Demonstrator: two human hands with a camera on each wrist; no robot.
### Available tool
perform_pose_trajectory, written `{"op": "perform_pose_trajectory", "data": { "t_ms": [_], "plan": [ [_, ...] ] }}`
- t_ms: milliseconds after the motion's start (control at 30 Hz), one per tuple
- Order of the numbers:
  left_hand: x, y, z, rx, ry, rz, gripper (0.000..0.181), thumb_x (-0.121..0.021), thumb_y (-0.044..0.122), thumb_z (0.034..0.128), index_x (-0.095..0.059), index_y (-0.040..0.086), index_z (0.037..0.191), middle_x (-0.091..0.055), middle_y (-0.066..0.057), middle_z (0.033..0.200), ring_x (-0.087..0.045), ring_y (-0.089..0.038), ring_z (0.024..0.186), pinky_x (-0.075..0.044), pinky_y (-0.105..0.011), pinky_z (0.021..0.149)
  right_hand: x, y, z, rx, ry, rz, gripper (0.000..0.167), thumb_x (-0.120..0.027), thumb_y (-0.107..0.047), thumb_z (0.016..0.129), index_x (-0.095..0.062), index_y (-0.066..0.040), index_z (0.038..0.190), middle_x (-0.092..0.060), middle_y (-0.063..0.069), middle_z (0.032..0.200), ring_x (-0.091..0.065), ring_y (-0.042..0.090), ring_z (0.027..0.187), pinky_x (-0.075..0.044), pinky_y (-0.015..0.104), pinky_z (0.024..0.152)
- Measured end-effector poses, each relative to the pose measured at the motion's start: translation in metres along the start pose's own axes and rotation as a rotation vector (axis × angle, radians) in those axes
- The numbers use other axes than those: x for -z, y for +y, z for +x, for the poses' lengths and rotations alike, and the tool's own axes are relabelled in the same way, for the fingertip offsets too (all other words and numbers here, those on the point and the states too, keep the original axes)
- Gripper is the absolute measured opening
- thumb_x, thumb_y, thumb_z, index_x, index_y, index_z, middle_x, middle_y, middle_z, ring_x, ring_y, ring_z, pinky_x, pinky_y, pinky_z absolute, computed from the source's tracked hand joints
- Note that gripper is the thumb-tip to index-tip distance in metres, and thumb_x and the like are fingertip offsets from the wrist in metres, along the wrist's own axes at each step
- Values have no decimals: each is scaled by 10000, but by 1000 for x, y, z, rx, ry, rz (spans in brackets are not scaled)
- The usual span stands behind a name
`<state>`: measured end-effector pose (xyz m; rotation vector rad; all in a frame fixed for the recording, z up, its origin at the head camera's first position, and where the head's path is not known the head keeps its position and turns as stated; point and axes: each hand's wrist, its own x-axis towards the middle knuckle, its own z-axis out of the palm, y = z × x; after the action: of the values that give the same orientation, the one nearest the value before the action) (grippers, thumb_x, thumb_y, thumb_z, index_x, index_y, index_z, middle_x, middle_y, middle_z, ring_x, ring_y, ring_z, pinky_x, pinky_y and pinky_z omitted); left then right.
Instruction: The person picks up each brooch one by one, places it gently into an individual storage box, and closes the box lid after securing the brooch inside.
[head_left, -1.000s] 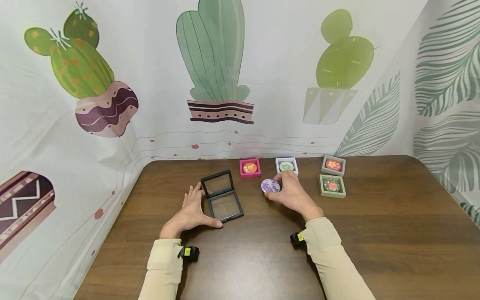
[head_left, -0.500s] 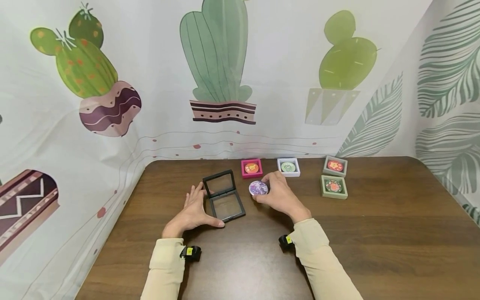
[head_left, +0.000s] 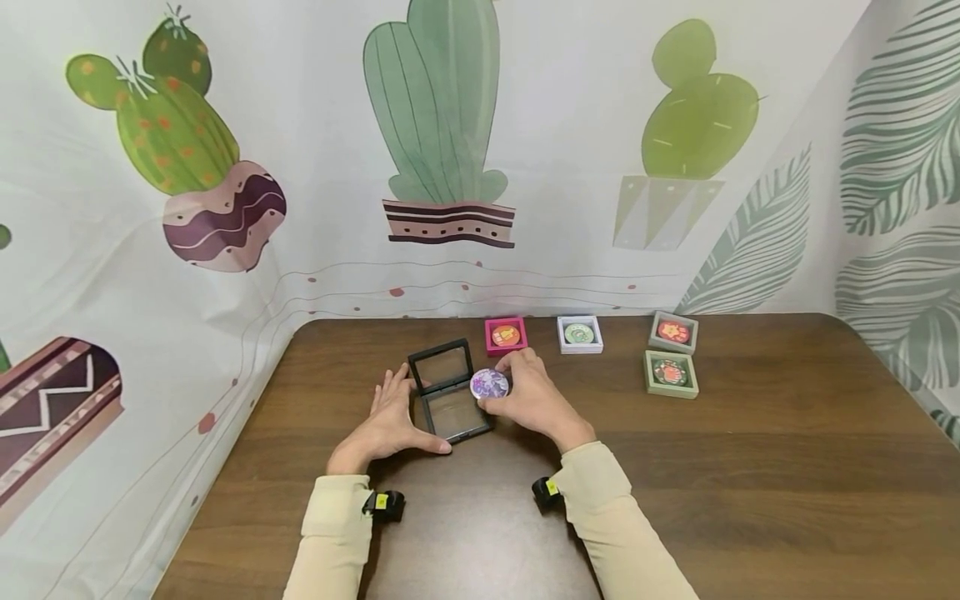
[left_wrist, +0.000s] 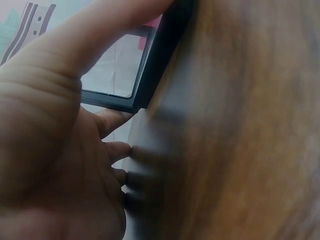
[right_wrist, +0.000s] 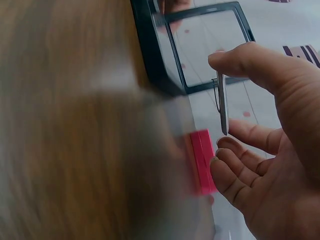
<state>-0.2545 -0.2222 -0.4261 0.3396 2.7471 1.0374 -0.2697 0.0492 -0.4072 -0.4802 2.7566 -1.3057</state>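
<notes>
A round purple-and-white button badge (head_left: 489, 384) is pinched between thumb and fingers of my right hand (head_left: 536, 400). In the right wrist view the badge (right_wrist: 223, 104) appears edge-on, a wire pin at its back. It hovers over the right side of a black display frame (head_left: 474, 432), whose hinged lid (head_left: 441, 364) stands raised; both halves have clear panes. My left hand (head_left: 386, 429) spans the frame's left side with straight fingers, thumb at the near edge. The left wrist view has a finger touching a frame corner (left_wrist: 136, 106); the thumb tip is cut off.
Along the table's back edge stand small square boxes with round badges: pink (head_left: 506, 352), white (head_left: 580, 347), grey (head_left: 673, 347) and, just in front of the grey one, green (head_left: 671, 390). A printed cloth (head_left: 555, 275) hangs behind the brown wooden table (head_left: 787, 467).
My right hand has carried the badge leftward, from in front of the white box to over the black frame's right side. The left hand has stayed at the frame.
</notes>
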Motion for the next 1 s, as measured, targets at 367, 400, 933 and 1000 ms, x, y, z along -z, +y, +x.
{"op": "perform_pose_trajectory", "data": {
  "t_ms": [367,400,933,1000],
  "plan": [
    [0,3,0,5,-3,2,1038,-1013,430,651,-528,-25,1448,-32,-334,1718,84,-513,1579,69,-633,1252,-20,-15,1,20,-36,-9,563,-896,-251,815,-601,-12,1231,-500,95,1157,-499,271,1120,-534,432,960],
    [0,3,0,6,-4,3,1038,-1012,430,651,-527,-27,1448,-32,-331,1719,84,-513,1579,69,-632,1253,-21,-15,1,20,-38,-9,557,-897,-250,816,-603,-15,1227,-497,93,1152,-498,271,1118,-536,428,954],
    [0,4,0,13,-3,22,1075,-1012,441,648,-499,-63,1447,-26,-338,1717,65,-533,1574,63,-630,1255,-35,-17,1,33,-63,-21,564,-904,-253,820,-611,-19,1241,-467,111,1187,-473,291,1153,-532,421,955],
    [0,4,-1,16,-7,19,1078,-1011,445,648,-496,-63,1447,-24,-331,1720,71,-525,1577,66,-625,1256,-36,-17,1,32,-67,-24,565,-904,-255,820,-609,-22,1241,-466,113,1191,-471,294,1156,-531,425,960]
  ]
}}
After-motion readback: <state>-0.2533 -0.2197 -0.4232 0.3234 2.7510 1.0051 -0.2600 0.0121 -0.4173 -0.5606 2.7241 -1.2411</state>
